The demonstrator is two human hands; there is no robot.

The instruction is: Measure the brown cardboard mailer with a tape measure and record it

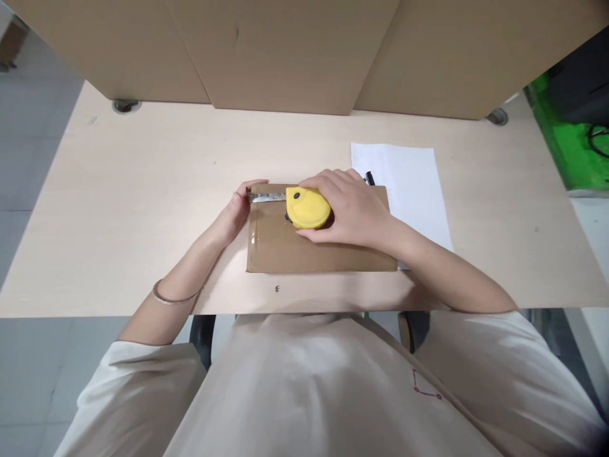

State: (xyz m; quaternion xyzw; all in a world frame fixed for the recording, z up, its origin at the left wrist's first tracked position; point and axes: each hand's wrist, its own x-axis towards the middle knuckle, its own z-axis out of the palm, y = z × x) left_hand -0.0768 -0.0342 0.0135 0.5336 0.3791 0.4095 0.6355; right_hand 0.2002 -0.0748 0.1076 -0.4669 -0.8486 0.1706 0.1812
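A brown cardboard box lies flat near the front of the table. Above its top, my right hand is wrapped round a yellow tape measure, thumb on the near side and fingers on the far side. A short length of metal blade runs out leftward to the box's left edge. There my left hand pinches the blade's end, with a finger stretched along the box's far left corner. The blade's very tip is hidden by the thumb.
White paper lies right of the box, partly under it, with a black pen on it. Tall cardboard panels stand along the back of the pale table. A cable hole is at the back left.
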